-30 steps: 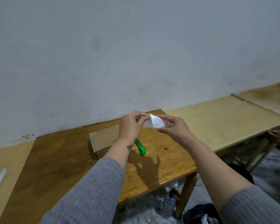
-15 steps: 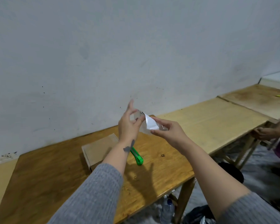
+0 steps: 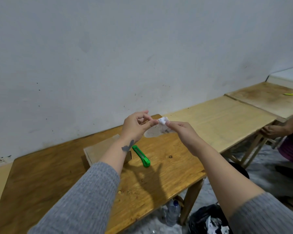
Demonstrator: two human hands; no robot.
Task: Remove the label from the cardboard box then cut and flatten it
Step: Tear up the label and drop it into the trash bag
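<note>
Cardboard box [image 3: 102, 152] sits on the dark wooden desk [image 3: 46, 176], left of centre and near the wall, half hidden behind the left forearm, looking intact and uncut. Up in the air above the desk's far edge, the label [image 3: 156, 130] is off the box and held between both hands. The left hand [image 3: 135, 126] has thumb and forefinger pressed onto the label's left side, the other fingers lifted clear; the right hand [image 3: 181, 130] pinches a folded white corner at the top, so both grips are closed on the label.

Now the risks. That label looks thin and partly translucent, and if its back is still tacky it may cling to the fingertips or fold onto itself, making it awkward to drop. A black bag [image 3: 208, 220] sits on the floor below the desk's near right corner; a careless toss could miss it. The green utility knife [image 3: 141, 156] lies just right of the box, close beneath the left wrist, so a blind reach down could catch it wrongly; I can't tell whether the blade is out. Another person's hand [image 3: 272, 131] rests at the neighbouring desk's edge, far right, so cutting strokes are best kept away from that side.
</note>
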